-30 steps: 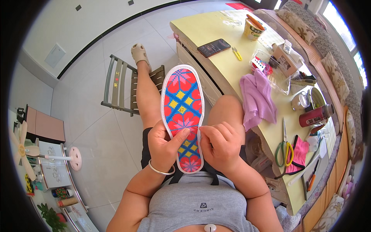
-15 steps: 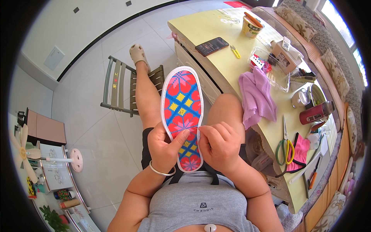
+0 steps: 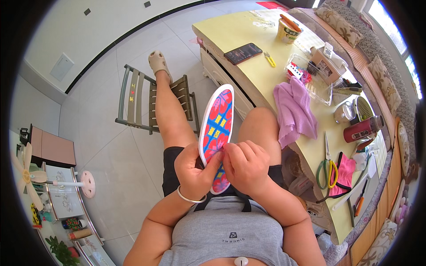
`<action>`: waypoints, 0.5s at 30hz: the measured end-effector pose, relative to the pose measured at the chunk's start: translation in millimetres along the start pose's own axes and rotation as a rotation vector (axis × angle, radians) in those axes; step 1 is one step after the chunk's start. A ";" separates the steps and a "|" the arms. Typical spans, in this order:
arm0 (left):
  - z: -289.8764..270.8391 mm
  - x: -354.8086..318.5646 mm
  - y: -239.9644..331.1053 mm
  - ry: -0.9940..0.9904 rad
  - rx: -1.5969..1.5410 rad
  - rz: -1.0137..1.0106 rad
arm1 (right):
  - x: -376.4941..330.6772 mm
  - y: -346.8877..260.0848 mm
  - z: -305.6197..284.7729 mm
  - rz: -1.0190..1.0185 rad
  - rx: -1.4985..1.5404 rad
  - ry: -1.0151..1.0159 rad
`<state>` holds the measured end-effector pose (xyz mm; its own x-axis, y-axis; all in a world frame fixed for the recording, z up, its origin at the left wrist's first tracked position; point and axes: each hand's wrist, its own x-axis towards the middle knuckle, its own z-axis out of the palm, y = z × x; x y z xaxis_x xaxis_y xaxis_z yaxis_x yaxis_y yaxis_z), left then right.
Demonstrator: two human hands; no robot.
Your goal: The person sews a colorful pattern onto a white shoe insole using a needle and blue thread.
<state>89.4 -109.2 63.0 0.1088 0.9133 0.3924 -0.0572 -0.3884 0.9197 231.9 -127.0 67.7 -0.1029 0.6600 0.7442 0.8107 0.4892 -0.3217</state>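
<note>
A stitched shoe insole point(image 3: 217, 117) with a white rim and a red, pink, blue and yellow pattern stands tilted over my lap, its face turned partly to the right. My left hand point(image 3: 195, 170) grips it by the left edge, thumb across the patterned side and fingers behind it. At its right edge, my right hand point(image 3: 246, 166) is closed in a pinch, fingertips against the patterned face. Whatever sits between those fingertips is hidden or too small to make out.
To my right, a yellow-topped table point(image 3: 266, 84) carries a purple cloth point(image 3: 295, 111), scissors point(image 3: 328, 170), a phone point(image 3: 243, 53), a yellow cutter point(image 3: 270, 59), a clear plastic box point(image 3: 319, 91) and a red flask point(image 3: 361, 129). A folding chair point(image 3: 140, 99) stands ahead, beneath my outstretched leg.
The insole has turned from nearly face-on to a slant, and its top has shifted right and lower. My right hand has moved slightly left, its fingertips now closer to my left thumb.
</note>
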 end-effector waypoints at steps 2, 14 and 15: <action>-0.9 3.8 0.9 0.022 -0.011 -0.030 | -0.9 1.7 0.9 0.018 0.017 0.012; -16.5 14.7 -6.8 -0.089 -0.478 -0.213 | 2.0 10.7 -26.0 0.511 0.491 0.027; -17.0 14.4 -6.8 -0.125 -0.543 -0.254 | 1.0 13.9 -26.2 0.701 0.705 -0.063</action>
<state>74.5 -91.3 62.3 0.2991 0.9352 0.1896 -0.5085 -0.0119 0.8610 258.1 -134.5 79.2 0.2210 0.9486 0.2267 0.1740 0.1904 -0.9662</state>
